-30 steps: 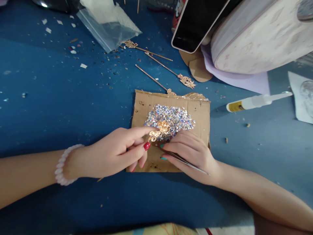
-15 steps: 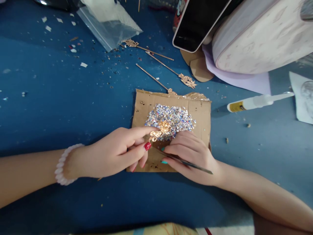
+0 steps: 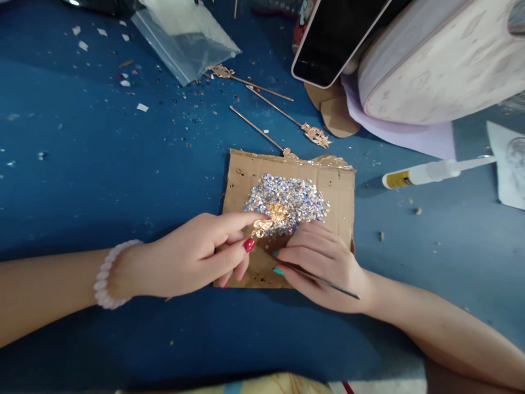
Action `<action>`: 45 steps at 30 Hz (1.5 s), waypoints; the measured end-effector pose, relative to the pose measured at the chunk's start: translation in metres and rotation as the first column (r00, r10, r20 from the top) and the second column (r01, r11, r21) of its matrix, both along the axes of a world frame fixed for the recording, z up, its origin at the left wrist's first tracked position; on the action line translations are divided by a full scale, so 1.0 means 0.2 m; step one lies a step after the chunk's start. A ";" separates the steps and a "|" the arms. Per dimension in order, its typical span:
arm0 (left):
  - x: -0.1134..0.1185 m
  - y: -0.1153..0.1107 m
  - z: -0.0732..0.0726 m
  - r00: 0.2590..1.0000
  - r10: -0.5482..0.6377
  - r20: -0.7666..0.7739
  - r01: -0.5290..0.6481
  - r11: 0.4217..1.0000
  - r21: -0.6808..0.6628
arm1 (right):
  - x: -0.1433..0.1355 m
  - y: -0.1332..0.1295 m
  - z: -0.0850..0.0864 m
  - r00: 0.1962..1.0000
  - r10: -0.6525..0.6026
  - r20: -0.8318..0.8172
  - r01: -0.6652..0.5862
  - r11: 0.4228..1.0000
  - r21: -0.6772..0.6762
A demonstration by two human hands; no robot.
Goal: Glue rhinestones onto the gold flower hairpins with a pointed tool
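Observation:
My left hand (image 3: 200, 254), with red nails and a pale bead bracelet (image 3: 107, 274) at the wrist, pinches a gold-coloured metal hairpin between index finger and thumb. The ornate flower-like head of that hairpin (image 3: 278, 214) lies over a heap of small glittering rhinestones (image 3: 293, 191) on a piece of cardboard (image 3: 341, 191). Dark thin tweezers (image 3: 328, 283) are gripped in my right hand (image 3: 324, 257), which has teal nails. It rests at the near right side of the heap. The tweezers' tips sit near the teal nails, and I cannot make out whether they hold anything.
Several gold hairpins (image 3: 315, 135) lie beyond the cardboard. A clear plastic bag (image 3: 184, 41) is at the far edge, near scattered chips. A phone (image 3: 336, 41) leans beside a whitish case (image 3: 435, 65). To the right lies a glue bottle (image 3: 414, 175) on the blue table (image 3: 102, 180).
The tweezers have tilted a little, their back end now slightly lower and farther right. Both hands otherwise stay almost in place, and the whole view has shifted slightly.

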State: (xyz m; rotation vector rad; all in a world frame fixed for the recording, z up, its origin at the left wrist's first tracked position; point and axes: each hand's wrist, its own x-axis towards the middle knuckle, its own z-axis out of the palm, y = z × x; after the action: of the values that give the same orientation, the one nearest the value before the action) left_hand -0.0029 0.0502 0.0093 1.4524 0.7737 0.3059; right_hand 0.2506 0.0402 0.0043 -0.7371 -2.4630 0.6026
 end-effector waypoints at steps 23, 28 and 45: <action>0.03 -0.04 0.01 0.990 0.138 -0.016 -0.138 0.990 0.002 | 0.02 0.00 -0.01 1.000 0.028 -0.008 -0.028 1.000 -0.013; 0.03 -0.03 0.02 0.993 0.115 -0.022 -0.116 0.993 -0.003 | 0.00 0.01 -0.01 1.000 0.017 0.012 -0.017 1.000 0.001; 0.02 -0.02 0.04 0.993 0.085 -0.081 -0.086 0.996 -0.005 | -0.01 0.01 -0.01 0.999 -0.022 0.044 0.020 0.999 0.043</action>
State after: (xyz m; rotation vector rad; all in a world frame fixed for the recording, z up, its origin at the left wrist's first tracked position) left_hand 0.0020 0.0472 0.0165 1.4325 0.9027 0.3103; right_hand 0.2491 0.0424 0.0025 -0.7663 -2.4980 0.5300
